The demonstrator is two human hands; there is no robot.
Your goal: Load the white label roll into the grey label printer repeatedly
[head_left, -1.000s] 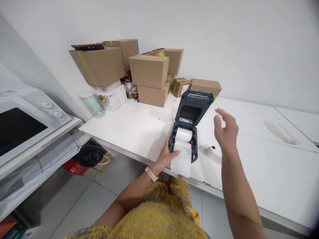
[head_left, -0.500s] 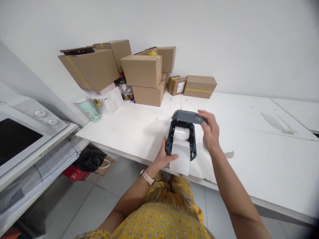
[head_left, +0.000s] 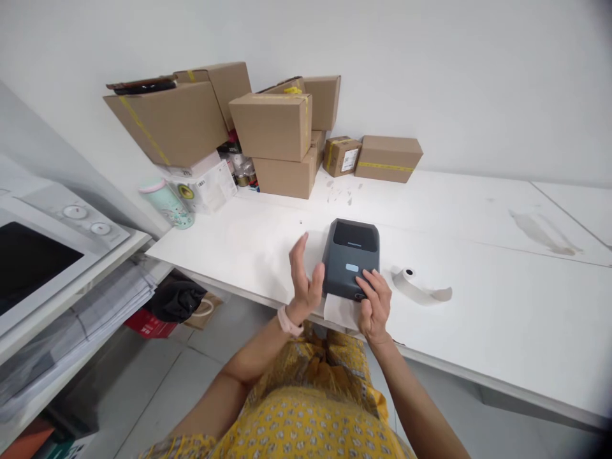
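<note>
A dark grey label printer [head_left: 339, 271] sits near the table's front edge with its lid down. A strip of white paper [head_left: 340, 311] sticks out of its front and reaches the table edge. My right hand [head_left: 375, 303] is on the front right corner of the printer, fingers over the lid and thumb lower at the front. Beside the printer's left side, my left hand [head_left: 306, 280] is raised with fingers stretched and thumb apart, holding nothing. The paper roll inside is hidden under the lid. To the right lies a small, partly unrolled paper roll [head_left: 415, 290].
Cardboard boxes [head_left: 270, 127] are stacked at the back left, with two smaller boxes [head_left: 389, 159] against the wall. A mint tumbler [head_left: 167, 203] stands by a white carton [head_left: 208, 188]. At far left is a microwave [head_left: 71, 236] on a shelf.
The printer's lid has swung down from open to shut, covering the roll. My right hand came down and toward me with it; my left hand let go of the printer's side and lifted.
</note>
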